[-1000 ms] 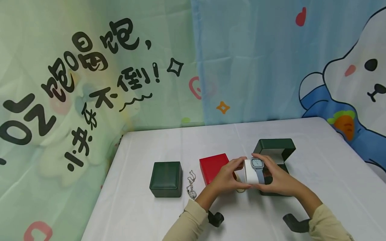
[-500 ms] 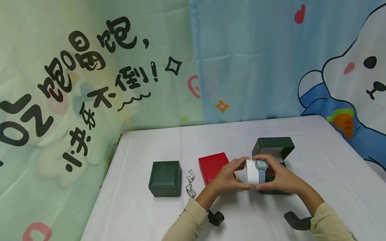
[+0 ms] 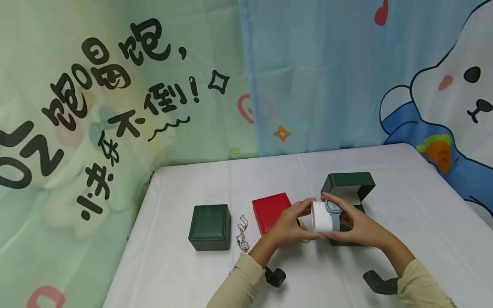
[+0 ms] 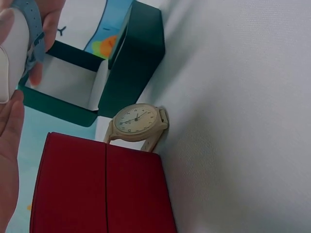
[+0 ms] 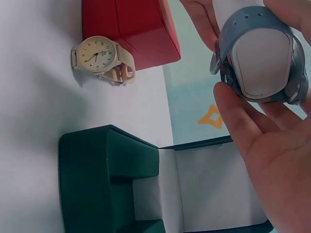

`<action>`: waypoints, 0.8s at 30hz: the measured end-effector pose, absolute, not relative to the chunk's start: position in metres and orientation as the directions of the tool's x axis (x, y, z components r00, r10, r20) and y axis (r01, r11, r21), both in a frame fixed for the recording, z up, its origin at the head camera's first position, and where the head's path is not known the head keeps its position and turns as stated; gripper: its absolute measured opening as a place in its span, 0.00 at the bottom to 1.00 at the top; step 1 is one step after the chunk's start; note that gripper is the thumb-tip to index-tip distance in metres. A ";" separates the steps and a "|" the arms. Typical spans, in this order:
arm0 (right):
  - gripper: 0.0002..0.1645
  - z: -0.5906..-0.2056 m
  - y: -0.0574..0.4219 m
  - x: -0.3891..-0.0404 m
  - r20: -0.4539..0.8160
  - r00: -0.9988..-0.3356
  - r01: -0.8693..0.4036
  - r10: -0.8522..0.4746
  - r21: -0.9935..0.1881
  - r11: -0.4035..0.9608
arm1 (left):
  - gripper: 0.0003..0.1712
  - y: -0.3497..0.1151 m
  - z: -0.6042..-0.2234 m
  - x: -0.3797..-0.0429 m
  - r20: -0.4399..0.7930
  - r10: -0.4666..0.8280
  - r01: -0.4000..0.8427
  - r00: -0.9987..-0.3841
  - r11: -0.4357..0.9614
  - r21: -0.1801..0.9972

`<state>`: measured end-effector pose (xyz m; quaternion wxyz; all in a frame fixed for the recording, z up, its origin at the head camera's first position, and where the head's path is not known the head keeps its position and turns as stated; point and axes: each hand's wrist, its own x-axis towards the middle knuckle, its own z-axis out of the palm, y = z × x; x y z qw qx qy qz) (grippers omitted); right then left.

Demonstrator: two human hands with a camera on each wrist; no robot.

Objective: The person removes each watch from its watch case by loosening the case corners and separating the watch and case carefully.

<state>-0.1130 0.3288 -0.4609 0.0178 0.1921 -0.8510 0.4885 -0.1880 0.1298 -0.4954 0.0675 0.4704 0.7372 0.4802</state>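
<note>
Above the table, my left hand (image 3: 290, 224) grips the left end of a white watch cushion (image 3: 321, 217), thumb below and fingers above. A wristwatch with a blue-grey strap (image 3: 336, 220) encircles the cushion near its right end. My right hand (image 3: 360, 224) pinches this watch between thumb and fingers. In the right wrist view, the strap (image 5: 255, 19) is buckled around the cushion (image 5: 262, 60), whose flat end faces the camera. Just behind the hands stands an open green watch box (image 3: 348, 182), lid raised, partly hidden by my right hand.
A beige wristwatch (image 4: 136, 120) lies against a red box (image 3: 271, 211), mostly hidden by my left hand in the head view. Farther left are a silver chain-strap watch (image 3: 242, 235) and a closed green box (image 3: 210, 227). Printed curtains (image 3: 308, 77) stand behind the white table (image 3: 185, 184).
The wristwatch has shifted right along the cushion and its face has tilted, so more white cushion shows. Both hands keep their hold. The head view has shifted slightly.
</note>
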 end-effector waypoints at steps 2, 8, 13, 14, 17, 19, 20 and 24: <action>0.57 -0.460 0.329 -0.114 0.209 -0.929 -0.333 -0.306 -0.833 0.443 | 0.45 0.130 -0.496 -0.189 0.350 0.755 0.623 -0.554 0.097 0.777; 0.54 -0.460 0.331 -0.113 0.204 -0.929 -0.318 -0.308 -0.867 0.384 | 0.45 0.130 -0.496 -0.191 0.330 0.757 0.606 -0.564 0.107 0.789; 0.52 -0.458 0.332 -0.113 0.183 -0.929 -0.302 -0.323 -0.878 0.372 | 0.45 0.127 -0.494 -0.192 0.279 0.772 0.544 -0.571 0.101 0.833; 0.52 -0.458 0.333 -0.113 0.168 -0.933 -0.288 -0.319 -0.878 0.382 | 0.45 0.127 -0.494 -0.193 0.275 0.774 0.534 -0.571 0.096 0.840; 0.53 -0.455 0.333 -0.113 0.110 -0.947 -0.236 -0.301 -0.875 0.422 | 0.45 0.126 -0.495 -0.193 0.270 0.773 0.525 -0.574 0.095 0.846; 0.53 -0.454 0.334 -0.112 0.079 -0.957 -0.205 -0.278 -0.864 0.460 | 0.45 0.126 -0.495 -0.193 0.274 0.770 0.529 -0.576 0.095 0.843; 0.53 -0.453 0.334 -0.112 0.069 -0.961 -0.194 -0.266 -0.855 0.481 | 0.45 0.126 -0.495 -0.193 0.275 0.768 0.531 -0.578 0.098 0.842; 0.53 -0.451 0.334 -0.110 0.057 -0.975 -0.173 -0.214 -0.800 0.574 | 0.45 0.126 -0.495 -0.192 0.282 0.765 0.542 -0.579 0.102 0.834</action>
